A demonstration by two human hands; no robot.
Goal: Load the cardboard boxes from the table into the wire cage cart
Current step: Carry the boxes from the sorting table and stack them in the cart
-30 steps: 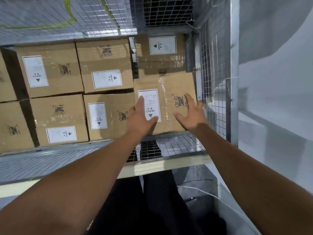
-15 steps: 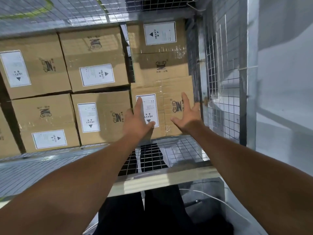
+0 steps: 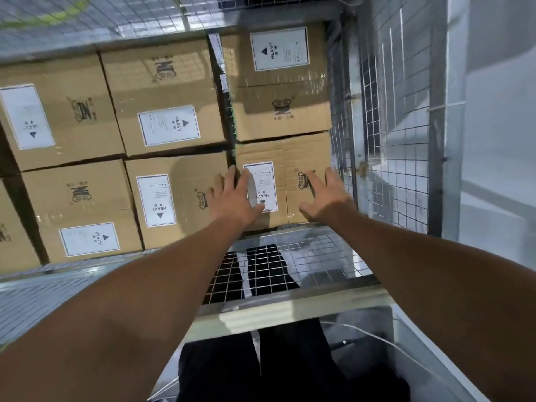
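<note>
From the head view, the left hand (image 3: 235, 198) and right hand (image 3: 327, 198) lie flat with fingers straight and spread, set apart on the top of one cardboard box (image 3: 293, 156); the left fingers cover part of its white label (image 3: 268, 184); the box sits inside the wire cage cart (image 3: 391, 158), in its near right corner beside the mesh wall; other boxes (image 3: 162, 117) are packed to its left and behind it.

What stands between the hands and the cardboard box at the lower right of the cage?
Nothing visible does. The left hand and the right hand lie open against the box face, the left one partly over its white label.
</note>
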